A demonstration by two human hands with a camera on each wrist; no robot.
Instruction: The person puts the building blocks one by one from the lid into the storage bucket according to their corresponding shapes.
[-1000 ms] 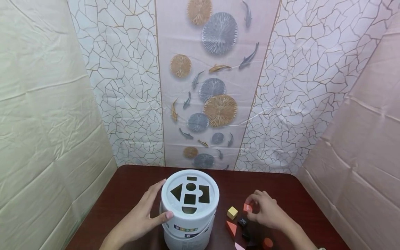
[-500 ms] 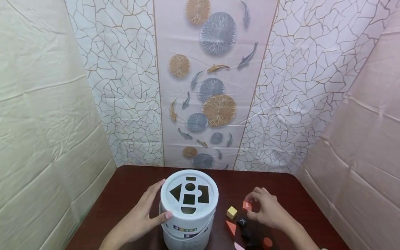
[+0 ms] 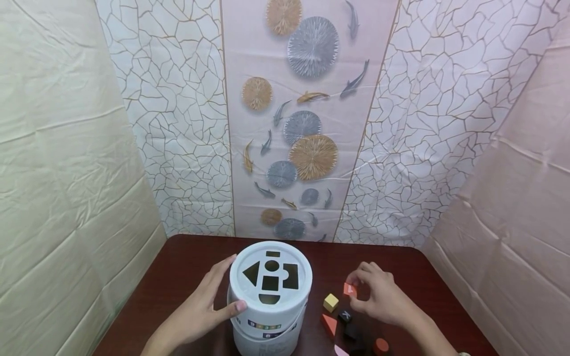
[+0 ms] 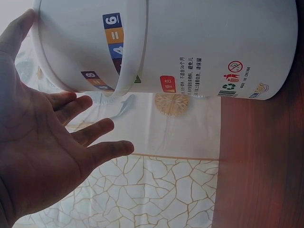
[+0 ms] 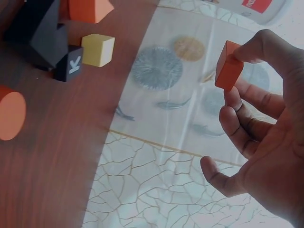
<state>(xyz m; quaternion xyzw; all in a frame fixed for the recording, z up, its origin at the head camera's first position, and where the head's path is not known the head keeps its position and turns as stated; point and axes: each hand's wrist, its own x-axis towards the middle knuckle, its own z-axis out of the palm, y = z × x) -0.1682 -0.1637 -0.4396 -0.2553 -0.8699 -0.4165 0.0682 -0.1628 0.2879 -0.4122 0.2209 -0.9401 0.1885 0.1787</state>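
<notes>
A white bucket (image 3: 267, 336) stands on the table, its lid (image 3: 249, 296) cut with a triangle, a circle, a square and other shaped holes. My left hand (image 3: 196, 306) rests against the bucket's left side, thumb and fingers spread at the lid's rim; the left wrist view shows its fingers (image 4: 95, 133) loosely extended. To the right of the bucket, my right hand (image 3: 378, 294) pinches a small orange block (image 5: 230, 65) between thumb and fingers, above the table. The block's upper face carries a white mark in the head view.
Near the right hand lie a yellow cube (image 3: 331, 302), a black cube with a white K (image 3: 345, 316), an orange triangular block (image 3: 329, 326), an orange cylinder (image 3: 381, 346), a pink piece (image 3: 341, 350) and dark blocks (image 5: 38, 38). Patterned cloth (image 3: 285, 123) hangs behind the table.
My right hand has lifted the orange block slightly and carried it away from the black cube, a little toward the back and left. The left hand stays at the bucket.
</notes>
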